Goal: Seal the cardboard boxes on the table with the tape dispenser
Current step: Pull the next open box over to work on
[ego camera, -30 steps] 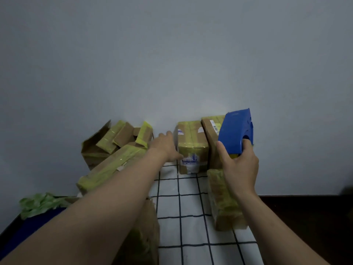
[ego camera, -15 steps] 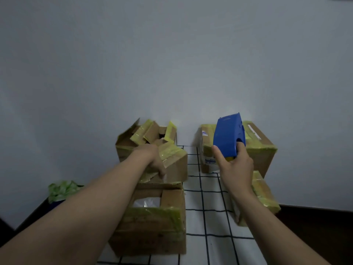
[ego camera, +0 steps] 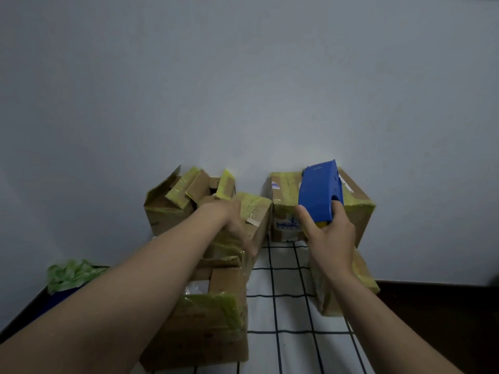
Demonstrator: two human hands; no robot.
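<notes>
My right hand grips a blue tape dispenser, held upright above the table in front of two taped boxes. My left hand grips the near edge of a small cardboard box with yellowish tape on top. That box stands behind an open box near me, whose front is wrapped in yellow-green tape. An open box with raised flaps stands at the back left. At the back right are a taped box with a blue label and a larger taped box.
The table wears a white cloth with a black grid. Another taped box lies at the right edge, partly hidden by my right arm. Crumpled green plastic lies at the left on a dark blue surface. A plain wall rises right behind the boxes.
My view swung so the boxes shifted right in frame. My left hand dropped from reaching toward the back boxes onto the small taped box. The dispenser stayed in my right hand.
</notes>
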